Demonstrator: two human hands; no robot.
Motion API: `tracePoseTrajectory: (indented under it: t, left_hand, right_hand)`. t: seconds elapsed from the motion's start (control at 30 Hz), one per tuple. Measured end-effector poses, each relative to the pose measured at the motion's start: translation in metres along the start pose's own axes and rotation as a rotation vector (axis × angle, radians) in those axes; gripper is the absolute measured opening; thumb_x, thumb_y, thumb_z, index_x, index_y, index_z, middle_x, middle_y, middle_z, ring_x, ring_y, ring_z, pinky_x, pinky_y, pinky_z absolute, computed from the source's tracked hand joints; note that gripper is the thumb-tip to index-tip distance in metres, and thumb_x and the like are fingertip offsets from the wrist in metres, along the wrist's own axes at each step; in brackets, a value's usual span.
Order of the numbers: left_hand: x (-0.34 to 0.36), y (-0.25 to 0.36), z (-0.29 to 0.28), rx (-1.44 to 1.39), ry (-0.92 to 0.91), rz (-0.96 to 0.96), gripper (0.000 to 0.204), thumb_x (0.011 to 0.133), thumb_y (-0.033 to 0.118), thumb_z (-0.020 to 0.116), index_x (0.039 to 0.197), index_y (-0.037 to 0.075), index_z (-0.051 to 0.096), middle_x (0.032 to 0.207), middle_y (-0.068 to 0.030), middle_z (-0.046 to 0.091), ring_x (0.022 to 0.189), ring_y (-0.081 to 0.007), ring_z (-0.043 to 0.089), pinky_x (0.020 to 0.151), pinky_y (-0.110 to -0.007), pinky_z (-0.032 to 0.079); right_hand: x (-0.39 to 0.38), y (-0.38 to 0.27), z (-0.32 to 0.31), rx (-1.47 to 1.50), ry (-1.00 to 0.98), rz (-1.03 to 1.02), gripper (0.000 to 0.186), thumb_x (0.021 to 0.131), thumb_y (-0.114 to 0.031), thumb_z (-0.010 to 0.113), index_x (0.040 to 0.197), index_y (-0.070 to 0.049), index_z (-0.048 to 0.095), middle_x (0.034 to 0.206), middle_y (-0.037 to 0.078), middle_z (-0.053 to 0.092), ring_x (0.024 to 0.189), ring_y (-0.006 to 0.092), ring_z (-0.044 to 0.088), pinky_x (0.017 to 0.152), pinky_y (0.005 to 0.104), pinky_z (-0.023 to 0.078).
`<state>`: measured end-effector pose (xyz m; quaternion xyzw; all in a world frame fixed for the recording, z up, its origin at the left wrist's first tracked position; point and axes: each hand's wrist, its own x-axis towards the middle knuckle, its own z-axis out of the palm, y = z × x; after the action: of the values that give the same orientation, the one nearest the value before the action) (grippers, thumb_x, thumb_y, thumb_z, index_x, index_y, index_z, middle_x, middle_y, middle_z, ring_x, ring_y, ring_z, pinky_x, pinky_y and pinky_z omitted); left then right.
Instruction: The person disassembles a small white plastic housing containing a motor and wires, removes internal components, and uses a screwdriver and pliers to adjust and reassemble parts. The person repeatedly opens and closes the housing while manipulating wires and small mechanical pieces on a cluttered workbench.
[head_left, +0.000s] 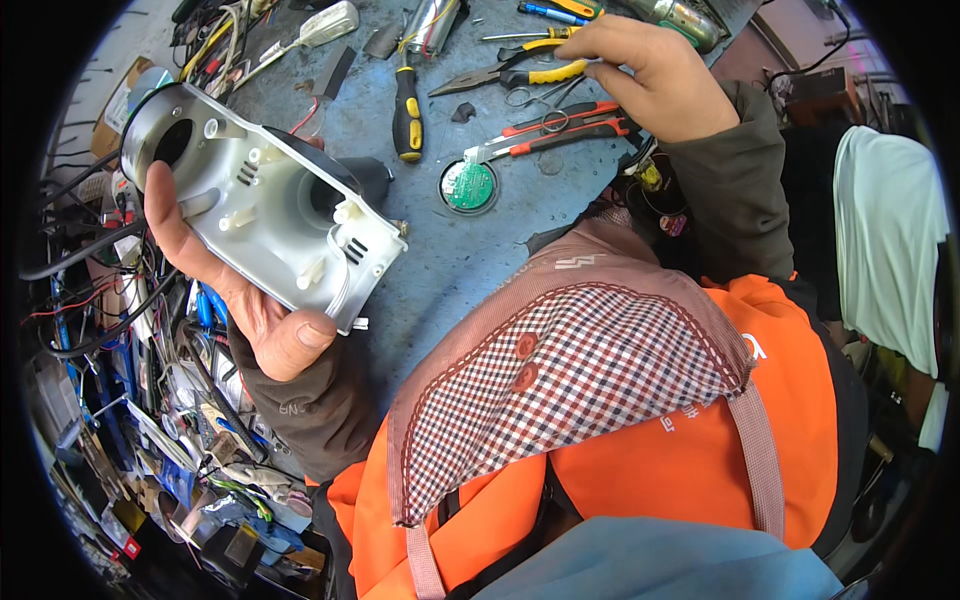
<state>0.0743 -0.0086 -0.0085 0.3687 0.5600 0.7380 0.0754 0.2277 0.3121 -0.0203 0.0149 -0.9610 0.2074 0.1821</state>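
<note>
My left hand (240, 300) holds a pale plastic appliance housing (275, 215), its hollow inside turned up. Fingers and thumb grip its lower left side. Inside are screw posts, vent slots and thin white wires; a round opening is at its upper left. My right hand (655, 80) reaches over the bench, fingers apart, by the handle ends of yellow-and-black long-nose pliers (510, 76). Whether the fingertips touch the handles I cannot tell. A screwdriver (530, 36) lies just beyond the pliers. Between my hands, a round green circuit board (468, 185) rests on the blue bench.
Red-and-black handled pliers (565, 130) and small scissors (552, 115) lie near the board. Another screwdriver (407, 115) lies to its left. Tangled cables and tools (170, 390) crowd the left side. A metal cylinder (685, 20) is at the far right, beyond my right hand.
</note>
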Motion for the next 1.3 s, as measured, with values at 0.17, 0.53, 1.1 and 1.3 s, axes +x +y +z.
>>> tracePoseTrajectory:
  t: [0.17,0.53,1.1,1.3]
  left_hand:
    - [0.001,-0.001,0.006,-0.055,0.001,-0.01,0.145,0.06,0.047,0.098,0.166,0.016,0.004,0.161,-0.0127,0.032,0.141,-0.0319,0.045,0.115,-0.047,0.041]
    - [-0.003,0.002,0.007,-0.204,-0.157,-0.028,0.141,0.063,0.029,0.096,0.167,0.018,0.002,0.158,-0.0145,0.037,0.139,-0.0316,0.048,0.113,-0.045,0.044]
    - [-0.004,0.003,0.012,-0.219,-0.159,-0.065,0.144,0.064,0.028,0.098,0.167,0.022,-0.001,0.164,-0.0171,0.032,0.146,-0.0352,0.041,0.116,-0.05,0.04]
    - [-0.005,-0.001,0.008,-0.213,-0.203,-0.043,0.147,0.063,0.026,0.1,0.168,0.025,-0.003,0.153,-0.0132,0.043,0.133,-0.0286,0.049,0.11,-0.044,0.041]
  right_hand:
    - [-0.009,0.016,0.024,-0.05,-0.111,-0.116,0.024,0.09,-0.001,0.066,0.113,-0.002,0.07,0.11,0.014,0.07,0.104,0.0349,0.067,0.089,0.041,0.055]
    - [0.022,-0.004,0.03,-0.062,-0.458,-0.076,0.032,0.081,-0.006,0.068,0.112,-0.001,0.069,0.1,0.015,0.064,0.099,0.0358,0.064,0.087,0.0445,0.052]
    - [0.066,-0.082,-0.021,0.874,-0.055,-0.688,0.061,0.095,-0.041,0.066,0.142,-0.003,0.057,0.132,0.02,0.063,0.127,0.0401,0.053,0.109,0.0547,0.038]
    - [0.079,-0.108,0.002,0.652,0.09,-0.706,0.051,0.084,-0.017,0.085,0.127,0.006,0.069,0.113,0.015,0.075,0.095,0.0273,0.068,0.091,0.0391,0.046]
